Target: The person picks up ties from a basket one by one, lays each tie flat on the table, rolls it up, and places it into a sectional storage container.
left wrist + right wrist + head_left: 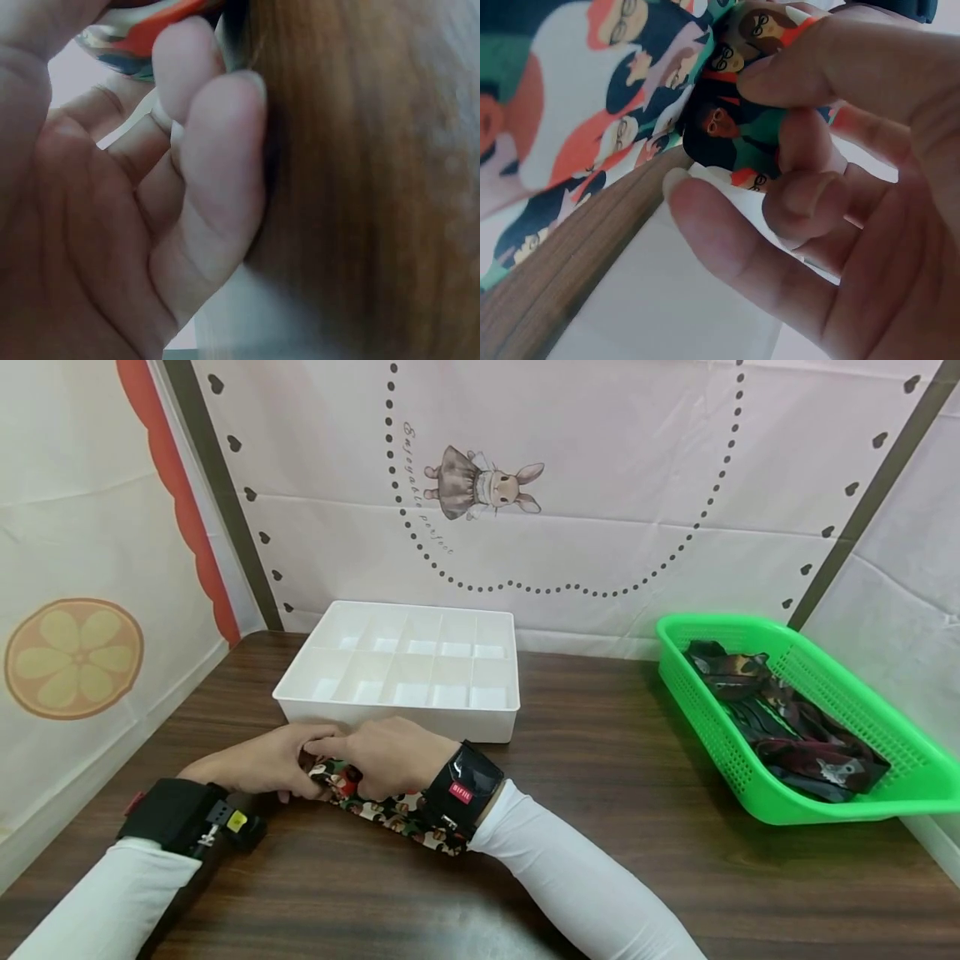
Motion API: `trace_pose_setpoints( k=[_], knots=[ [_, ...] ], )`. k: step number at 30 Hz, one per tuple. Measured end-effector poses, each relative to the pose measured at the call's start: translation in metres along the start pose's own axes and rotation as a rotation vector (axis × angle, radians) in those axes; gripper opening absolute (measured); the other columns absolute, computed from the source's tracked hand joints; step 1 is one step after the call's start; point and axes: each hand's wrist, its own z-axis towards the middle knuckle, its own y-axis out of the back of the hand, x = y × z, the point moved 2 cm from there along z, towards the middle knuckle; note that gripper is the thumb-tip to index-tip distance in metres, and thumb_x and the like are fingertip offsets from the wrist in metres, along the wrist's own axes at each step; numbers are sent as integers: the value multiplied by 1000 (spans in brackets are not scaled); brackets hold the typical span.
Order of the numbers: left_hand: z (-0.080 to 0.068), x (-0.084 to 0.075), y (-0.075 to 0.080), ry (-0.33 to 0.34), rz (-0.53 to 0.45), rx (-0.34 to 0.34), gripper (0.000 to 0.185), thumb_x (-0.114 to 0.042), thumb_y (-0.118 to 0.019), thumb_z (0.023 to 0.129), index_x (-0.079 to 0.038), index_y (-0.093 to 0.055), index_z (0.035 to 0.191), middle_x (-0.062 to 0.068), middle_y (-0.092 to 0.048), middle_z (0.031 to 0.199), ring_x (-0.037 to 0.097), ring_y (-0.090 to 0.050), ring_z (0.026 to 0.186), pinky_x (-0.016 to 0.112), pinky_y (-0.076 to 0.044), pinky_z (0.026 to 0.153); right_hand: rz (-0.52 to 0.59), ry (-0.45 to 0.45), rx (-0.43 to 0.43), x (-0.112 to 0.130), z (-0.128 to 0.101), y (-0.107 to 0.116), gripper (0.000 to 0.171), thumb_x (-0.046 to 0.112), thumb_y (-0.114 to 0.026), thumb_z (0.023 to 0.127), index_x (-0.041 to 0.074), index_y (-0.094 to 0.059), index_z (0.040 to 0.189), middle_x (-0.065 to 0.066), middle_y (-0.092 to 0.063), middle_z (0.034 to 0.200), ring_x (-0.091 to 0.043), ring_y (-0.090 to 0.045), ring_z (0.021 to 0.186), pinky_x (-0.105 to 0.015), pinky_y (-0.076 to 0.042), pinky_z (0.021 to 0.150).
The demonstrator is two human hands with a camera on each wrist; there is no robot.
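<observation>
A long cloth-like strip (pixel 382 812), printed with many cartoon faces, slants over the wooden table in the head view. My left hand (pixel 277 760) grips its far left end, fingers curled; a red and white bit of the strip (pixel 142 39) shows in the left wrist view. Close beside it, my right hand (pixel 397 758) pinches the strip between thumb and fingers. In the right wrist view a bunched or folded part of the strip (pixel 735 131) lies in that pinch, and a wider part hangs toward the wrist. Both hands are just in front of a white divided box (pixel 480 724).
The white box has two rows of small compartments. At the right stands a green basket (pixel 701 727) with several dark, glossy packets (pixel 813 752) inside. A printed cloth (pixel 600 510) hangs behind the brown wooden table (pixel 585 760) and along its sides.
</observation>
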Motion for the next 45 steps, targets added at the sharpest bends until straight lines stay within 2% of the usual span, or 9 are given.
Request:
trace_pose_setpoints(
  k=[2,5,10,13,20,28,37,42,45],
  knots=[
    [0,0,0,-9,-4,4,44,-3,-84,83,-10,-60,119,10,-64,89,19,-61,56,37,-55,45,-12,8,2,1,1,-1,65,13,-79,91,27,-58,151,7,-55,75,-9,-50,68,-24,-43,62],
    [-2,-1,0,-29,-17,9,46,-6,-86,84,-8,-60,122,10,-63,85,17,-61,57,37,-55,45,-64,26,-36,3,3,-3,47,13,-79,92,25,-66,135,9,-54,78,-8,-51,70,-24,-45,64],
    [-4,1,-1,-39,-39,25,48,-9,-86,87,-11,-61,129,9,-62,83,17,-61,56,38,-55,45,-137,65,-127,5,6,-7,29,10,-75,94,18,-61,118,7,-51,75,-9,-51,67,-25,-47,62],
    [-4,3,-2,-21,-36,17,42,-7,-84,87,-12,-63,122,9,-60,84,17,-61,56,37,-55,45,-132,71,-136,6,6,-8,29,10,-75,94,18,-61,119,7,-54,76,-9,-53,67,-26,-49,62],
    [-3,2,-3,-16,-23,30,44,-3,-82,85,-8,-60,123,13,-65,95,17,-62,61,37,-56,47,-12,53,5,6,4,-7,66,7,-78,89,30,-61,148,10,-61,82,-8,-49,67,-24,-44,62],
    [-2,1,0,-61,-35,33,57,-10,-87,87,-7,-56,136,9,-64,85,17,-62,60,37,-55,46,-79,64,-107,2,6,-5,36,15,-85,87,22,-64,116,9,-55,81,-9,-51,70,-25,-46,64],
    [0,-3,1,1,-15,13,50,-8,-88,83,-6,-59,124,13,-65,101,18,-62,61,36,-55,46,-40,26,-30,2,1,1,51,12,-81,91,24,-67,139,9,-66,93,-8,-54,77,-24,-51,70],
    [0,-4,-1,-5,-12,20,53,-12,-89,85,-5,-58,127,13,-64,98,17,-62,62,34,-54,46,-45,37,-131,0,1,-2,32,4,-76,93,22,-69,120,6,-61,85,-9,-52,74,-25,-50,67],
    [-1,-5,-1,-11,-5,22,58,-15,-90,86,-4,-57,132,13,-66,99,17,-62,63,34,-53,46,-46,51,-169,-1,2,-3,25,4,-75,95,20,-64,111,6,-64,92,-9,-54,78,-26,-51,70]
  ],
)
